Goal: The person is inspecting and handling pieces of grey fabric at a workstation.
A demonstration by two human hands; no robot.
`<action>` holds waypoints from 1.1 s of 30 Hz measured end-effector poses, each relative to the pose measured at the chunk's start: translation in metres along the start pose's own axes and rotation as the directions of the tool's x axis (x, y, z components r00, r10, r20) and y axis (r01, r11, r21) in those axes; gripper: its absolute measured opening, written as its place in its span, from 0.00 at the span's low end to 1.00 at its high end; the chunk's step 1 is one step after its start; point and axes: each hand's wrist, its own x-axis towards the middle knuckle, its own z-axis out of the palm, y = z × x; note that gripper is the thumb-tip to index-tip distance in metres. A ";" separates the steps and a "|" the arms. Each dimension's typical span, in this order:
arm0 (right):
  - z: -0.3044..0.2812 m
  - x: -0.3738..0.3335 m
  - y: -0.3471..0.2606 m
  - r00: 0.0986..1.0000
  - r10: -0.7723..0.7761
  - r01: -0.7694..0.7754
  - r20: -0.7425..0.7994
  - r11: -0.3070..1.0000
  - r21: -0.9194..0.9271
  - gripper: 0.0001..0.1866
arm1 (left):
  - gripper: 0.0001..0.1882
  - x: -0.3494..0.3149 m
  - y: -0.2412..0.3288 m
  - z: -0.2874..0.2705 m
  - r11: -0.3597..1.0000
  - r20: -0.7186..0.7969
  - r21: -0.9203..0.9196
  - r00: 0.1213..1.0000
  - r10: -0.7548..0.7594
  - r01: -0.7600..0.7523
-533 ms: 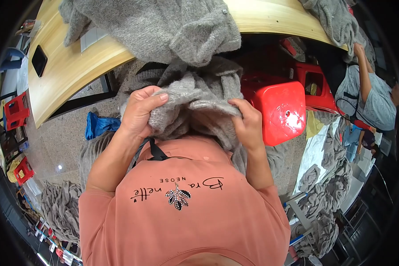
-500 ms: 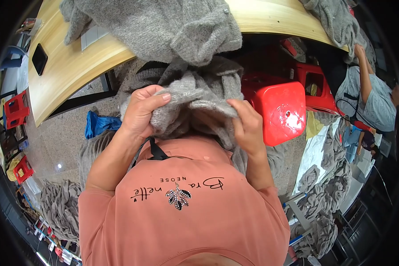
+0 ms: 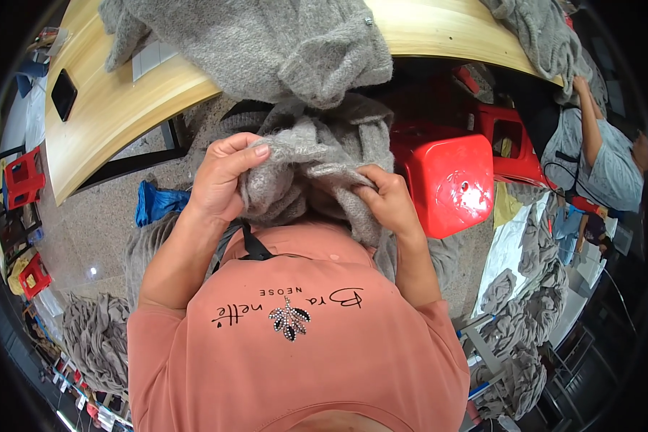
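Observation:
A grey fuzzy knit garment (image 3: 281,194) lies bunched over my lap, below the table's edge. My left hand (image 3: 227,173) grips a fold of it, thumb pressed on top. On the other side my right hand (image 3: 387,196) pinches another edge of the same knit between thumb and fingers. A band of the cloth runs between the two hands, with a dark hollow under it. Another grey knit piece (image 3: 266,50) is heaped on the table just beyond and hangs over its edge; whether the two are joined I cannot tell.
The pale wooden table (image 3: 115,129) curves across the front, with a black phone (image 3: 64,95) at its left. A red stool (image 3: 453,183) stands close to my right hand. Blue cloth (image 3: 158,204) lies at left. Grey knit piles (image 3: 97,338) sit both sides. A co-worker (image 3: 597,158) handles knitwear at right.
My right hand has moved slightly left, toward my left hand, and its fingers have closed further over the edge. The fabric between the hands is less stretched. My left hand has barely shifted.

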 end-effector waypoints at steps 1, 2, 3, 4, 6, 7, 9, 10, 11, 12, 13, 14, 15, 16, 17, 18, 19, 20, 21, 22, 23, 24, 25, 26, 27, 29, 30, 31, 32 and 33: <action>-0.002 0.003 0.005 0.994 0.102 -0.102 0.026 0.995 -0.007 0.11 | 0.05 0.001 0.001 0.000 1.000 0.017 -0.002 1.000 -0.003 0.003; -0.003 0.002 0.006 0.995 0.102 -0.101 0.022 0.995 -0.010 0.11 | 0.05 0.002 0.000 0.001 1.000 0.022 -0.004 1.000 -0.002 0.002; -0.001 0.001 0.005 0.993 0.025 -0.021 -0.115 0.999 0.033 0.11 | 0.05 0.001 -0.002 0.000 1.000 0.021 0.003 1.000 0.000 0.000; 0.001 0.000 0.002 0.966 -0.046 0.064 -0.253 0.996 0.064 0.10 | 0.05 0.001 -0.004 0.000 1.000 0.020 0.010 1.000 0.002 -0.002; -0.002 -0.004 -0.018 0.926 -0.109 0.114 -0.361 0.993 -0.007 0.10 | 0.04 0.002 -0.003 0.004 0.999 0.021 0.051 1.000 -0.001 0.000; -0.005 -0.006 -0.032 0.870 -0.178 0.156 -0.460 0.984 -0.084 0.11 | 0.03 0.003 -0.002 0.007 0.996 0.022 0.092 1.000 -0.003 0.001; -0.006 -0.005 -0.048 0.756 -0.608 0.470 -0.242 0.761 -0.447 0.12 | 0.03 0.003 -0.003 0.015 0.993 0.025 0.117 1.000 0.007 -0.009; 0.000 -0.002 -0.051 0.712 -0.691 0.608 -0.121 0.693 -0.387 0.11 | 0.03 0.005 -0.003 0.018 0.990 0.025 0.142 1.000 0.019 -0.022; 0.003 -0.003 -0.063 0.758 -0.644 0.625 0.104 0.672 -0.397 0.08 | 0.03 0.007 -0.006 0.020 0.990 0.032 0.141 0.999 0.019 -0.023; 0.011 -0.001 -0.073 0.716 -0.675 0.681 0.180 0.615 -0.398 0.06 | 0.03 0.009 -0.009 0.021 0.979 0.050 0.203 0.999 0.015 -0.025; 0.022 -0.001 -0.074 0.703 -0.691 0.698 0.166 0.628 -0.344 0.06 | 0.03 0.009 -0.013 0.022 0.964 0.067 0.263 0.998 0.011 -0.028; 0.023 0.001 -0.076 0.684 -0.719 0.710 0.128 0.614 -0.346 0.07 | 0.03 0.010 -0.014 0.024 0.957 0.076 0.290 0.997 -0.031 0.007; 0.024 0.004 -0.076 0.662 -0.744 0.721 0.090 0.600 -0.345 0.07 | 0.03 0.009 -0.015 0.024 0.958 0.076 0.288 0.997 -0.031 0.007; 0.026 0.007 -0.073 0.663 -0.743 0.721 0.092 0.601 -0.345 0.07 | 0.04 0.008 -0.015 0.025 0.947 0.077 0.304 0.989 -0.130 0.101; 0.028 0.009 -0.068 0.615 -0.786 0.707 -0.054 0.581 -0.403 0.08 | 0.04 0.007 -0.015 0.025 0.927 0.075 0.321 0.971 -0.228 0.192; 0.030 0.010 -0.065 0.546 -0.816 0.684 -0.192 0.566 -0.460 0.08 | 0.05 0.008 -0.021 0.022 0.928 0.088 0.335 0.975 -0.204 0.164; 0.030 0.010 -0.064 0.547 -0.815 0.685 -0.190 0.566 -0.458 0.08 | 0.05 0.007 -0.021 0.022 0.929 0.086 0.332 0.975 -0.204 0.165; 0.030 0.009 -0.063 0.575 -0.804 0.679 -0.154 0.573 -0.460 0.09 | 0.05 0.006 -0.022 0.022 0.937 0.103 0.326 0.980 -0.168 0.126; 0.030 0.010 -0.062 0.600 -0.791 0.672 -0.118 0.579 -0.462 0.11 | 0.05 0.005 -0.022 0.022 0.943 0.119 0.321 0.984 -0.130 0.086; 0.031 0.010 -0.060 0.600 -0.791 0.673 -0.117 0.578 -0.460 0.11 | 0.05 0.005 -0.022 0.021 0.943 0.118 0.320 0.985 -0.129 0.085; 0.031 0.011 -0.058 0.606 -0.786 0.667 -0.124 0.587 -0.458 0.10 | 0.05 0.005 -0.022 0.019 0.939 0.127 0.336 0.983 -0.131 0.081; 0.033 0.011 -0.056 0.614 -0.779 0.660 -0.132 0.597 -0.455 0.10 | 0.05 0.005 -0.022 0.018 0.933 0.137 0.351 0.981 -0.134 0.078; 0.034 0.013 -0.055 0.615 -0.778 0.660 -0.132 0.599 -0.454 0.10 | 0.05 0.004 -0.022 0.018 0.933 0.136 0.351 0.982 -0.135 0.080; 0.035 0.015 -0.054 0.613 -0.777 0.673 -0.139 0.606 -0.424 0.10 | 0.05 0.004 -0.022 0.018 0.924 0.137 0.381 0.985 -0.106 0.046; 0.036 0.016 -0.053 0.612 -0.777 0.684 -0.146 0.613 -0.395 0.10 | 0.05 0.004 -0.022 0.018 0.912 0.141 0.410 0.987 -0.077 0.013; 0.040 0.017 -0.049 0.636 -0.757 0.665 -0.153 0.637 -0.390 0.10 | 0.05 0.002 -0.021 0.020 0.885 0.132 0.466 0.990 -0.046 -0.021; 0.041 0.018 -0.048 0.657 -0.737 0.646 -0.160 0.659 -0.385 0.10 | 0.05 0.002 -0.021 0.021 0.852 0.124 0.520 0.992 -0.012 -0.054; 0.042 0.019 -0.049 0.657 -0.736 0.646 -0.160 0.660 -0.385 0.10 | 0.05 0.001 -0.022 0.020 0.852 0.124 0.520 0.992 -0.013 -0.054; 0.042 0.021 -0.051 0.695 -0.694 0.625 -0.186 0.712 -0.321 0.10 | 0.06 0.001 -0.022 0.019 0.834 0.112 0.546 0.994 0.021 -0.079; 0.042 0.022 -0.052 0.732 -0.649 0.600 -0.208 0.759 -0.254 0.10 | 0.06 -0.001 -0.023 0.017 0.813 0.099 0.573 0.994 0.055 -0.102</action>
